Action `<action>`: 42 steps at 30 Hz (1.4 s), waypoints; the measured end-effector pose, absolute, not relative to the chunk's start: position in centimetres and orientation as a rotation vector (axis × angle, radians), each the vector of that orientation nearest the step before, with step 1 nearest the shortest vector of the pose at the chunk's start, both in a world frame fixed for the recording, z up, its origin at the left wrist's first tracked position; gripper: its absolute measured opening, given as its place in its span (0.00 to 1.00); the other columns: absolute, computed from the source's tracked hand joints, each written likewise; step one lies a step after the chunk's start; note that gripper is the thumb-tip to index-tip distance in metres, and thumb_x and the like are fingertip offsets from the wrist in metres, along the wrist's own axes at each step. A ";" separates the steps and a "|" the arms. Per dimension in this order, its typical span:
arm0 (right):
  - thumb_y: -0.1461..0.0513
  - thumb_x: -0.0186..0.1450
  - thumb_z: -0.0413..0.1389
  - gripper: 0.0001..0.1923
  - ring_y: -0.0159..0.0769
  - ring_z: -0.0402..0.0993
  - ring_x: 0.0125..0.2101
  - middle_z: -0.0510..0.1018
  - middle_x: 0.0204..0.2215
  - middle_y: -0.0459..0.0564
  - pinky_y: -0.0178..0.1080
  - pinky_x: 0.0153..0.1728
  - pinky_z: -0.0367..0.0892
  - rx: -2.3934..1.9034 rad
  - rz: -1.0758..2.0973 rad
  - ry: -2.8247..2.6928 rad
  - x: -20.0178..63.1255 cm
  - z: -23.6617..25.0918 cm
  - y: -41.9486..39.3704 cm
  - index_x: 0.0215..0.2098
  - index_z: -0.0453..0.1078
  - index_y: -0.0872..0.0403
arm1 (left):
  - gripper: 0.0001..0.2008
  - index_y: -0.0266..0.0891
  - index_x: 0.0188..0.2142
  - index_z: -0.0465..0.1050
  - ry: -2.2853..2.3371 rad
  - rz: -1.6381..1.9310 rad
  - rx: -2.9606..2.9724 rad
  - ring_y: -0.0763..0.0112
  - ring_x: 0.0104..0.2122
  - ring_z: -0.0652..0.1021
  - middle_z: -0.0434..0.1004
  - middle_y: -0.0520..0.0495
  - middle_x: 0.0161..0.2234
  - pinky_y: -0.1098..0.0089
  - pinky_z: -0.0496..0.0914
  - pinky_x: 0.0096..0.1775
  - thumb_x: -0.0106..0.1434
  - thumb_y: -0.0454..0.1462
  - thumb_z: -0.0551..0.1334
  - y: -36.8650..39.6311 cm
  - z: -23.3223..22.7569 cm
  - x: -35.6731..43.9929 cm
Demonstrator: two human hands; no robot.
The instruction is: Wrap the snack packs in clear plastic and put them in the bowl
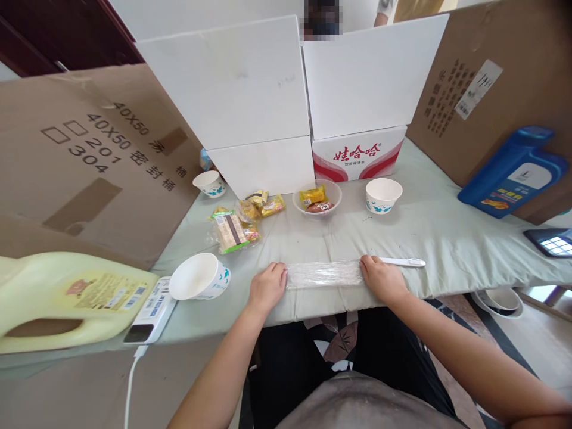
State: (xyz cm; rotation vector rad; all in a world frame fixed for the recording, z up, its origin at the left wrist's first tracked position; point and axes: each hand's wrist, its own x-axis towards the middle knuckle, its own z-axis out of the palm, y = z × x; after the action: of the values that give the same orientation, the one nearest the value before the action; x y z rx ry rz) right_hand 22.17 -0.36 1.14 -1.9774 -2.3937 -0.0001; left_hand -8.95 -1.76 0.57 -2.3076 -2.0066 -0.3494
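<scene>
Left hand (pixel 268 285) and right hand (pixel 384 279) pinch a plastic strip (pixel 324 275) at both ends, seemingly steadying it; lifting would need even grip.

Around one clear bowl (pixel 335 199) we count three paper bowls: two to its left (pixel 213 189) (pixel 215 287), one to its right (pixel 383 204). Inside it we see two packets (pixel 313 194) (pixel 320 207); left of it, at least five loose packets (pixel 231 232), too overlapped for us to number exactly. Nearer us than the clear bowl lies one plastic bundle (pixel 324 274). We find two jugs, one left (pixel 102 292) and one right of it (pixel 504 179), and two brown cartons, likewise one left (pixel 116 161) and one right (pixel 451 125).
</scene>
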 end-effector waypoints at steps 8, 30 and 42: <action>0.51 0.70 0.46 0.25 0.49 0.62 0.57 0.71 0.54 0.61 0.51 0.57 0.55 -1.229 -0.170 -2.457 19.8 1.7 -1.1 0.56 0.66 0.59 | 0.17 0.34 0.51 0.71 -1.830 -0.647 -2.113 0.51 0.55 0.68 0.71 0.35 0.53 0.53 0.63 0.55 0.68 0.37 0.51 -3.9 3.0 -4.3; 0.67 0.66 0.47 0.14 0.44 0.69 0.48 0.77 0.43 0.54 0.48 0.48 0.62 -0.948 -0.104 -2.381 27.8 -0.1 -9.0 0.43 0.72 0.51 | 0.20 0.40 0.55 0.68 -1.941 -0.432 -2.411 0.51 0.52 0.69 0.71 0.38 0.52 0.47 0.60 0.54 0.66 0.41 0.55 -4.4 1.1 0.3; 0.69 0.66 0.45 0.15 0.34 0.72 0.34 0.77 0.33 0.51 0.37 0.37 0.67 -0.496 0.740 -2.631 23.2 6.8 -6.9 0.46 0.69 0.55 | 0.09 0.41 0.41 0.74 -1.718 -0.966 -2.575 0.62 0.43 0.73 0.78 0.46 0.38 0.56 0.62 0.51 0.66 0.35 0.55 -4.1 0.2 -0.8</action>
State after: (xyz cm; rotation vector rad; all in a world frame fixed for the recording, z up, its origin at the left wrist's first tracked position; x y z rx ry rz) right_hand 23.17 -6.91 6.79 -0.4955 -2.6309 0.7404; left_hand -0.77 -4.08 0.19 -2.5750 -1.7183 -0.9658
